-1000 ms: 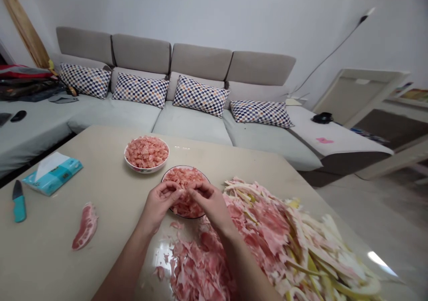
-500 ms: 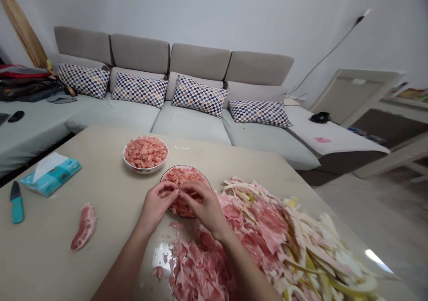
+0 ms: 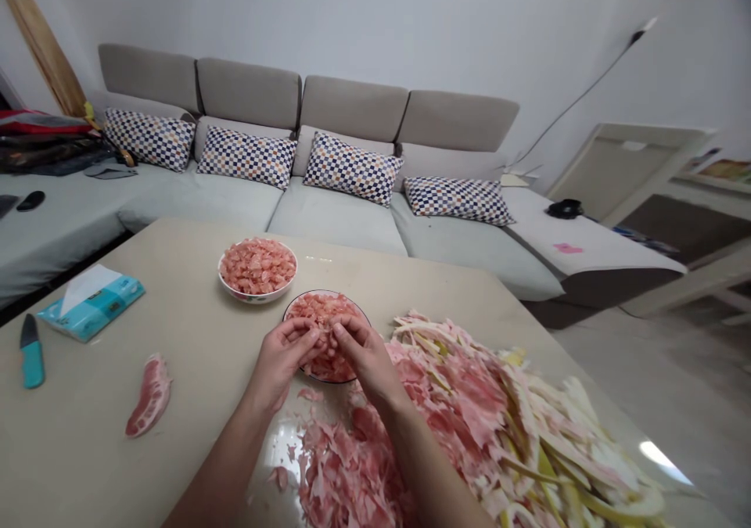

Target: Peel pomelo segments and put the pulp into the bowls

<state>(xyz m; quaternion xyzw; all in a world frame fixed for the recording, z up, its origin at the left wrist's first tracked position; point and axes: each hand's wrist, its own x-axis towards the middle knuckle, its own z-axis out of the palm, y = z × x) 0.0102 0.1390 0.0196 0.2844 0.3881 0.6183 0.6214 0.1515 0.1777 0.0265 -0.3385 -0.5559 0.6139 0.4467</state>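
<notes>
Over a dark-rimmed bowl (image 3: 352, 373) of pink pomelo pulp (image 3: 320, 307), my left hand (image 3: 282, 360) and my right hand (image 3: 369, 360) meet with fingers pinched. Between the fingertips is a small piece of pomelo pulp (image 3: 325, 332), partly hidden by the fingers. A second, white bowl (image 3: 258, 299) heaped with pulp stands behind and to the left. An unpeeled pomelo segment (image 3: 150, 396) lies on the table left of my left forearm. Under and beside my right forearm are torn pink membranes (image 3: 346, 465) in a loose heap.
Pomelo rinds (image 3: 545, 442) cover the table's right part. At the left lie a turquoise-handled knife (image 3: 32, 356) and a tissue pack (image 3: 97, 305). A sofa (image 3: 328, 215) with several checkered cushions (image 3: 352, 167) stands beyond the table (image 3: 199, 332).
My hands have moved slightly apart at the fingertips, and the small bit of pulp between them now shows. The bowls and the segment stay where they were.
</notes>
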